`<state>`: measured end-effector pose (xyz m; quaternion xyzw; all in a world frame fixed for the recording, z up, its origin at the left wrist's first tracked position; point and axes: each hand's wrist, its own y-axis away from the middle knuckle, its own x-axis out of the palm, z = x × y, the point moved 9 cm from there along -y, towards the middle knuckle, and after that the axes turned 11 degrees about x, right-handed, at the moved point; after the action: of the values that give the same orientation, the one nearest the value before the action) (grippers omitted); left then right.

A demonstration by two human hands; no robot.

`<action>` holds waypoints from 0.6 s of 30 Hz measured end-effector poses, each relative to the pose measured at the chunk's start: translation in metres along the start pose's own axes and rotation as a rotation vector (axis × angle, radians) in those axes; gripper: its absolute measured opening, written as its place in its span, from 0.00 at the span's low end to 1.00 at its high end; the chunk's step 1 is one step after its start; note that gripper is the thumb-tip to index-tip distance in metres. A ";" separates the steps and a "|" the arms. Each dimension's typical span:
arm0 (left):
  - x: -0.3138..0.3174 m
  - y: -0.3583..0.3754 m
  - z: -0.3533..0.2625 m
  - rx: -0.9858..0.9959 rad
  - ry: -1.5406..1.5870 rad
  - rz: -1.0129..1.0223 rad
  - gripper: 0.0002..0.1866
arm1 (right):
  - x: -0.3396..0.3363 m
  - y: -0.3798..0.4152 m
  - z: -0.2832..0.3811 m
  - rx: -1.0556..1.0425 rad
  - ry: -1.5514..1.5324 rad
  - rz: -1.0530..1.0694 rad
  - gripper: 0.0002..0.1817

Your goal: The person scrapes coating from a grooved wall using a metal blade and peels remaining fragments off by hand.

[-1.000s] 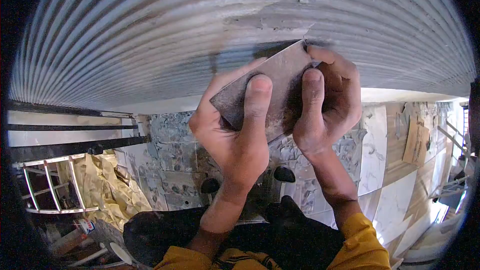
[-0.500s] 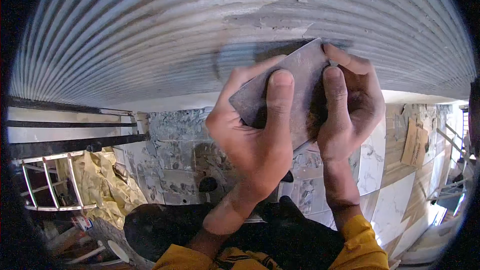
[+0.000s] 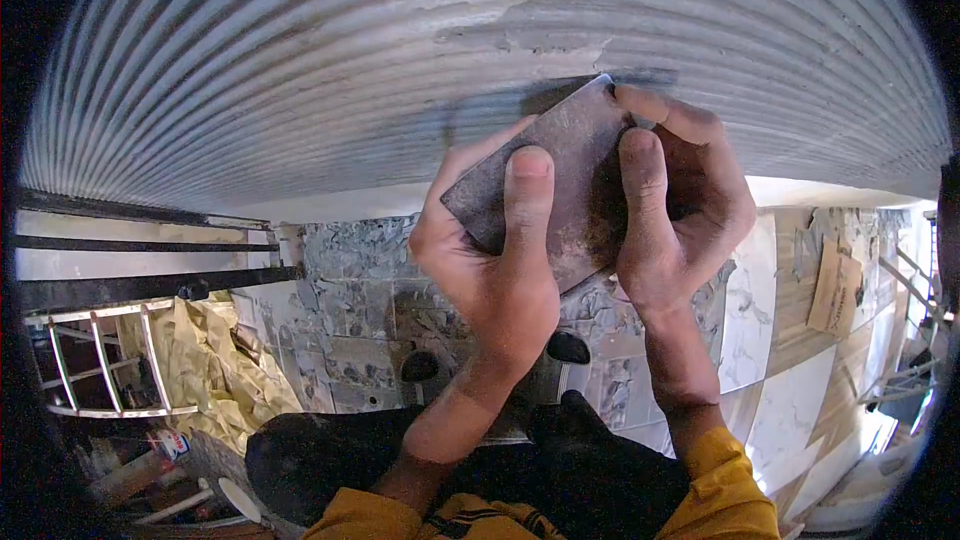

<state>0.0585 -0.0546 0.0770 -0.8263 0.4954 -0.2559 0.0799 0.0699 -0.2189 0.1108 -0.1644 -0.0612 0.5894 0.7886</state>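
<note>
1. We see a flat metal scraper blade (image 3: 570, 180) held in both hands, its upper corner pressed to the ribbed grey surface (image 3: 300, 70) that fills the upper part of the view.
2. The left hand (image 3: 495, 270) grips the blade from below, thumb laid up its face, fingers behind it.
3. The right hand (image 3: 680, 210) clasps the blade's right edge, thumb on the face, fingers curled behind.
4. Just above the blade's tip, a patch of flaking coating (image 3: 530, 35) shows on the ribs.
5. Below the blade lie marbled floor tiles (image 3: 350, 310).
6. Far left of the blade, a white ladder (image 3: 100, 365) lies beside yellow sheeting (image 3: 210, 360).
</note>
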 end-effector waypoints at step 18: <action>0.000 0.000 0.007 -0.019 0.059 -0.035 0.13 | -0.001 -0.003 0.007 -0.056 0.043 -0.037 0.10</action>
<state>0.0618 -0.0556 0.0706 -0.8276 0.4855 -0.2767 0.0530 0.0699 -0.2194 0.1184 -0.1979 -0.0636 0.5690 0.7956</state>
